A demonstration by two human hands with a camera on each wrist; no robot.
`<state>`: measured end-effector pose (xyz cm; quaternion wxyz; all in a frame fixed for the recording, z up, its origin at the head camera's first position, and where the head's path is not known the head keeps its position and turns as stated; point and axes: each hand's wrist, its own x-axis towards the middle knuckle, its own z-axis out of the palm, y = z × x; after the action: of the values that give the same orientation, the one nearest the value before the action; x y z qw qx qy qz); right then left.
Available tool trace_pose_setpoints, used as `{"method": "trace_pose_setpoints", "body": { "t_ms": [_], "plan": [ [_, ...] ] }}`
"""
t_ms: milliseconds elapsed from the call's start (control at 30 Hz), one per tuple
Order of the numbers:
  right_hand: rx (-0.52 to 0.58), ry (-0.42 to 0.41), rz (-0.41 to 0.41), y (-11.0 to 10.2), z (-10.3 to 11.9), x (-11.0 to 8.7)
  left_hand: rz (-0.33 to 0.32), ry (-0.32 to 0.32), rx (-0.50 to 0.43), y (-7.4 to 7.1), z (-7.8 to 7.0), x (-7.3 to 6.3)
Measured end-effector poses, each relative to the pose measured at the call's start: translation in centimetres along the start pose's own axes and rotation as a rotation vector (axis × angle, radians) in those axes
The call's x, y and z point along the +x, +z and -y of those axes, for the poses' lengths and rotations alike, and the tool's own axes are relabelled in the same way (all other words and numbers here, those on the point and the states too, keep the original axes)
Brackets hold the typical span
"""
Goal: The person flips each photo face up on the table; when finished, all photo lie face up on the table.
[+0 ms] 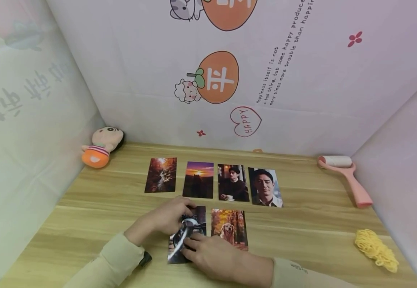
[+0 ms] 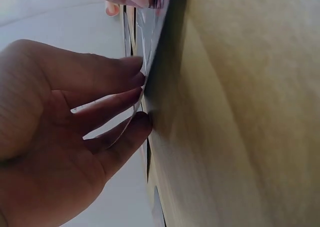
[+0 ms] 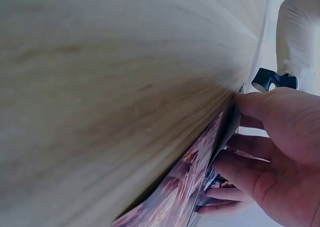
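Note:
A dark motorcycle-like photo print lies under both hands at the front of the wooden table. My left hand pinches its upper left edge; in the left wrist view the print tilts slightly off the wood, its edge among the fingertips. My right hand holds its right side, fingers bent over its face. Close on the right lies a photo of a golden dog among autumn trees, its lower part hidden by my right hand. The dog photo's edge also shows below my right fingers.
Behind stand four-across prints in a row: autumn stream, sunset, man with cup and portrait. A plush doll sits back left. On the right are a pink lint roller and yellow yarn.

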<state>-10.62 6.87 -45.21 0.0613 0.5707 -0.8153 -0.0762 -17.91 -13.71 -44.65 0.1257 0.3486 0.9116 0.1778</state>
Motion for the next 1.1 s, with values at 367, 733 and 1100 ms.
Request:
{"method": "trace_pose_setpoints", "body": {
  "t_ms": [367, 733, 1100],
  "plan": [
    [0.019, 0.002, 0.008, 0.1, -0.32, 0.16, 0.075, -0.02, -0.008, -0.59, 0.04, -0.09],
    [0.041, 0.001, -0.004, 0.6, -0.23, -0.09, 0.084, -0.033, 0.013, -0.4, 0.11, 0.1],
    [0.139, 0.006, 0.05, 0.46, -0.46, 0.08, 0.039, -0.007, 0.025, -0.38, -0.2, 0.65]
  ]
}}
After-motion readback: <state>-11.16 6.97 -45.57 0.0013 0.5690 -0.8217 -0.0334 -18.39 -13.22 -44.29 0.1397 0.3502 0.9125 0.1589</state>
